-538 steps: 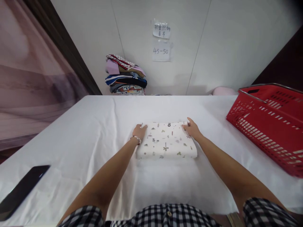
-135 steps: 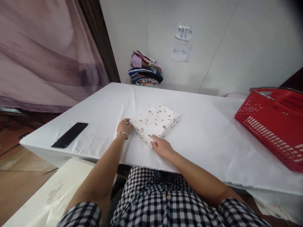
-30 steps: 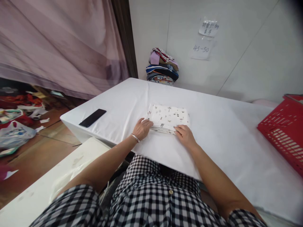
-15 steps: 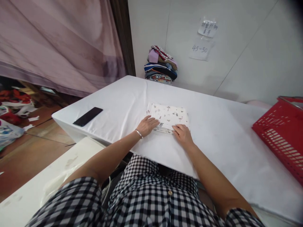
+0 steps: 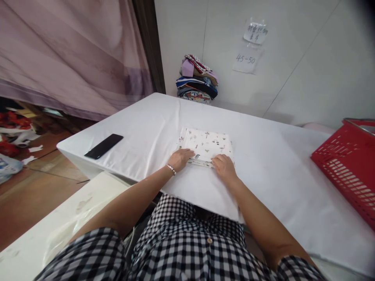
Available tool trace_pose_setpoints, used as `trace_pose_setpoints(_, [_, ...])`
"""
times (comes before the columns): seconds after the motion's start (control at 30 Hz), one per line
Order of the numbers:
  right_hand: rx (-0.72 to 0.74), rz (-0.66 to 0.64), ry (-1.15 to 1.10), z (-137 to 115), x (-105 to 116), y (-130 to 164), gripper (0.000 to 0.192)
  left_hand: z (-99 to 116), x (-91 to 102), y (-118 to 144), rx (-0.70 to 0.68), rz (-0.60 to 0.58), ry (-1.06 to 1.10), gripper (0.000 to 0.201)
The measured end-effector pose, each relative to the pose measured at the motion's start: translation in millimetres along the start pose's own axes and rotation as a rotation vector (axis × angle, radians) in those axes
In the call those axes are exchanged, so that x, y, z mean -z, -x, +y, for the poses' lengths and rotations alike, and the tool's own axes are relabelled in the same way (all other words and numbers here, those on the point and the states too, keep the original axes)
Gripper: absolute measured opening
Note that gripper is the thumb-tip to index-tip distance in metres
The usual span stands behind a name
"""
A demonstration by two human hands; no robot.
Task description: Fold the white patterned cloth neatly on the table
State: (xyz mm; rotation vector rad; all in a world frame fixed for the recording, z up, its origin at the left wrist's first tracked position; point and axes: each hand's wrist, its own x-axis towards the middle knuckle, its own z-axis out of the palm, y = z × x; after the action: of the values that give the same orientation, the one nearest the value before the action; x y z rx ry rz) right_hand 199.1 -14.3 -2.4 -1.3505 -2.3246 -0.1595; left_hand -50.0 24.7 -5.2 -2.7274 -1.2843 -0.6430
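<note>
- Folded cloth (image 5: 206,144), white with little scattered prints, sits flat on the white table (image 5: 272,164), roughly mid-table and toward the near edge.
- Left hand (image 5: 181,159) lies on the cloth's near-left corner, fingers laid over the edge. Looks more like pressing than gripping, though I can't tell for sure.
- Right hand (image 5: 223,168) is at the cloth's near-right corner, fingers curled down onto the edge, same deal.
- Silver bracelet (image 5: 170,168) on the left wrist.
- Black phone (image 5: 103,146) lies well to the left of the cloth, near the table's corner.
- Stack of folded clothes (image 5: 197,79) is beyond the cloth, against the wall.
- Two paper notes on the wall above and right of the cloth: the lower note (image 5: 246,59) reads "45-50", the upper note (image 5: 255,32) is handwritten and too blurry to read.
- Red plastic basket (image 5: 348,160) far right of the cloth.
</note>
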Motion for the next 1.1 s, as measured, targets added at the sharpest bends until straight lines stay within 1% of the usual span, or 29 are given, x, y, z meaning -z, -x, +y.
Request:
trace_pose_setpoints(0.13, [0.016, 0.034, -0.061, -1.4, 0.5, 5.7, 0.024, -1.4, 2.2, -0.3, -0.003, -0.032, 0.000, 0.035])
trace_pose_setpoints(0.2, [0.025, 0.039, -0.097, -1.1, 1.1, 8.9, 0.025, 0.8, 4.2, 1.3, 0.027, -0.034, -0.012, 0.037])
trace_pose_setpoints(0.3, [0.031, 0.029, -0.124, -0.4, 0.9, 12.0, 0.027, 10.0, 8.2, 3.9, 0.098, -0.050, -0.027, 0.044])
trace_pose_setpoints(0.4, [0.022, 0.015, -0.122, -1.4, -0.4, 11.5, 0.027, 25.7, 11.8, 2.3, 0.153, -0.082, -0.029, 0.050])
trace_pose_setpoints(0.47, [0.016, 0.012, -0.116, -3.0, -0.9, 10.1, 0.027, 36.9, 12.5, -1.3, 0.131, -0.089, -0.013, 0.054])
trace_pose_setpoints(0.57, [0.019, 0.012, -0.118, -3.0, 1.1, 11.2, 0.028, 47.2, 10.2, -6.5, 0.005, -0.108, 0.016, 0.055])
trace_pose_setpoints(0.67, [0.017, 0.028, -0.132, 3.8, 7.4, 20.1, 0.029, 45.1, 5.5, -7.7, -0.067, -0.128, 0.033, 0.049])
trace_pose_setpoints(0.73, [-0.037, 0.050, -0.136, 10.9, 13.3, 29.6, 0.028, 39.5, 2.4, -6.7, -0.086, -0.118, 0.048, 0.047])
trace_pose_setpoints(0.83, [-0.150, 0.080, -0.146, 19.0, 22.1, 43.3, 0.029, 31.8, -1.9, -4.9, -0.103, -0.090, 0.080, 0.046])
trace_pose_setpoints(0.93, [-0.207, 0.078, -0.204, 21.1, 28.0, 51.0, 0.031, 27.6, -5.9, -3.9, -0.111, -0.050, 0.130, 0.044])
trace_pose_setpoints(1.03, [-0.256, 0.072, -0.293, 22.3, 29.1, 54.2, 0.033, 25.6, -9.1, -3.5, -0.108, -0.007, 0.179, 0.042])
trace_pose_setpoints(1.1, [-0.296, 0.104, -0.335, 24.6, 27.4, 56.3, 0.033, 24.9, -10.2, -3.4, -0.101, 0.004, 0.206, 0.041])
